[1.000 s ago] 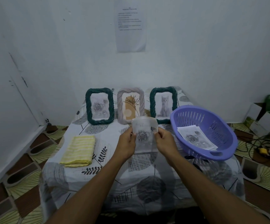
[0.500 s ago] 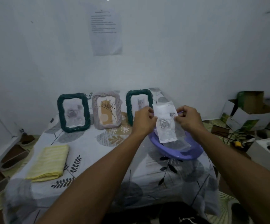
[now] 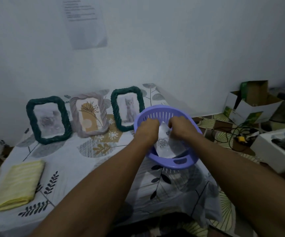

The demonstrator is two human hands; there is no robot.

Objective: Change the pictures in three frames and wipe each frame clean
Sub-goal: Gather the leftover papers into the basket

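on the patterned sheet, at the far left, the yellow cloth lay folded flat, well apart from every frame, so i judged the wiping not yet started. along the wall stood all three frames, upright and filled: the left green frame with a pale rose picture, the grey frame with a line-drawn flower on tan, and the right green frame with a kitten. none was open or lying down, so by my reading no swap was under way and most of the task remained.

the left hand and the right hand were both down inside the purple basket, fingers curled over the top edge of the rose print. they seemed to pinch it from either side, though the fingertips were hidden behind the knuckles. the print leaned on the loose sheets in the basket.

the basket's rim sat just before the right green frame's lower corner and would hinder lifting that frame out. a wall notice hung above. on the floor to the right lay cables, cardboard boxes and a white box, all clear of the work.
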